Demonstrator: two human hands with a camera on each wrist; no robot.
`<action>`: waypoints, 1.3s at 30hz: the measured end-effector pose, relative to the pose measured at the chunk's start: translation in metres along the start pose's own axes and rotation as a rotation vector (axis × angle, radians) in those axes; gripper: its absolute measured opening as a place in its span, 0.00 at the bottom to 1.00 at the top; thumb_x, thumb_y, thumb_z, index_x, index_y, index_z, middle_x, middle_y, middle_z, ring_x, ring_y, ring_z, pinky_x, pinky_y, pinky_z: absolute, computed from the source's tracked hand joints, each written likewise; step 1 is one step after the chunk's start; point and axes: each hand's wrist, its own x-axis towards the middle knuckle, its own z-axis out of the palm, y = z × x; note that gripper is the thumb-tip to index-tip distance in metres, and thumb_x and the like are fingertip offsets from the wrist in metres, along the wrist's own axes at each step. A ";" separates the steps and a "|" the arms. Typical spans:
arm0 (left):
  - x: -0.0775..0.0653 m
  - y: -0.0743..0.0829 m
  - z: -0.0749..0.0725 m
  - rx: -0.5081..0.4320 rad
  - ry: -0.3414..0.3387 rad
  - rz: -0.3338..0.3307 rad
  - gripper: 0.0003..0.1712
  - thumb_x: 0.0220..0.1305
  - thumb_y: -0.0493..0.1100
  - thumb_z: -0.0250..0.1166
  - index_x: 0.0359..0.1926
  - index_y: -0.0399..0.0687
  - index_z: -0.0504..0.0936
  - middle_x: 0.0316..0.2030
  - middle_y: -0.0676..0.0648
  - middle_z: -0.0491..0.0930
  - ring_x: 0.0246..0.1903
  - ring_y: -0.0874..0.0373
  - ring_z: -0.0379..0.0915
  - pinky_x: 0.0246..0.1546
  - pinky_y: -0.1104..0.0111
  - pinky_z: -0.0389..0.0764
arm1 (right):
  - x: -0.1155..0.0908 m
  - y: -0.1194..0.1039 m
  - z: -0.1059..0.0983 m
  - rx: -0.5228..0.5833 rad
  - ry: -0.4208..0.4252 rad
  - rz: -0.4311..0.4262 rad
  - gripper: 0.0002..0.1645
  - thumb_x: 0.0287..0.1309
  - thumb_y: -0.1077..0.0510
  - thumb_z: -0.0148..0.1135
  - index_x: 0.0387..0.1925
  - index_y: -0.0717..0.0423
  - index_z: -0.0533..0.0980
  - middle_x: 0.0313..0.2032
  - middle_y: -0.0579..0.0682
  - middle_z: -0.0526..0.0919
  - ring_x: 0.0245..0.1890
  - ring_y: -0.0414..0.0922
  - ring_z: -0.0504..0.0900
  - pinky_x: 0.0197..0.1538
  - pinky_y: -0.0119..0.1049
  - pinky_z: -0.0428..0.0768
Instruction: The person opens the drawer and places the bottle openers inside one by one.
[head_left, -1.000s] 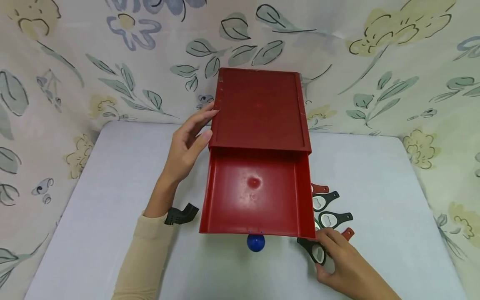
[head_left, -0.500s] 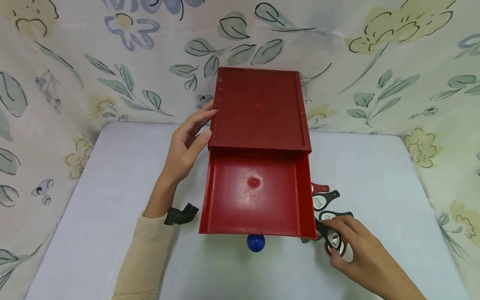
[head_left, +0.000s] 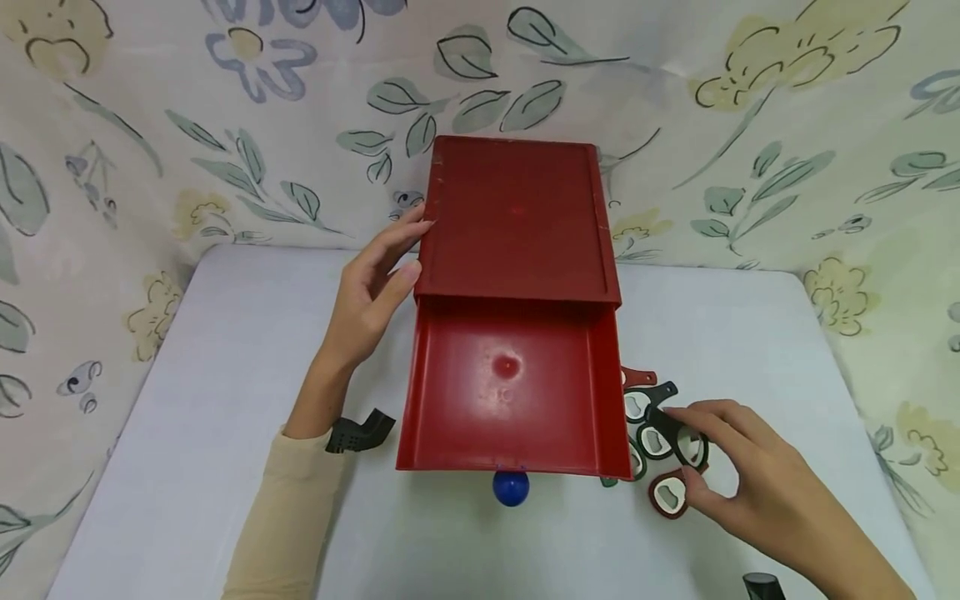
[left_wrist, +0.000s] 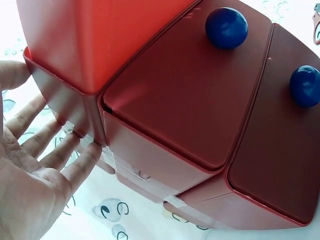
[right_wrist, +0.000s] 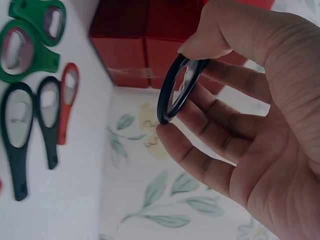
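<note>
My right hand (head_left: 772, 483) pinches a black bottle opener (head_left: 692, 448) by its ring, holding it over other openers at the right of the drawer unit. In the right wrist view that black ring stands between thumb and fingertips. My left hand (head_left: 363, 304) rests with relaxed, extended fingers against the left side of the red drawer unit (head_left: 517, 217). Its top drawer (head_left: 510, 417) is pulled out, with a bare red floor and a blue knob (head_left: 511, 489) in front. On the table lie a red bottle opener (head_left: 667, 495), black ones (head_left: 637, 406) and green ones (right_wrist: 22, 52).
Lower drawers (left_wrist: 175, 90) with blue knobs (left_wrist: 305, 86) stand pushed in below the top one. A white table (head_left: 247, 350) carries the unit, with floral cloth (head_left: 300, 125) behind it. A dark object (head_left: 763, 586) shows at the bottom edge, by the right forearm.
My right hand has lifted the black bottle opener and moved it right and away from the drawer's front corner, uncovering the red opener. The left hand and drawer have stayed put.
</note>
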 end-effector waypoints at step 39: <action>0.000 -0.003 0.000 0.004 0.010 0.005 0.28 0.74 0.35 0.55 0.73 0.34 0.72 0.80 0.47 0.66 0.79 0.49 0.64 0.79 0.60 0.70 | 0.097 -0.045 -0.069 -0.172 -0.074 -0.345 0.29 0.70 0.40 0.52 0.66 0.41 0.80 0.58 0.43 0.82 0.53 0.36 0.78 0.42 0.24 0.82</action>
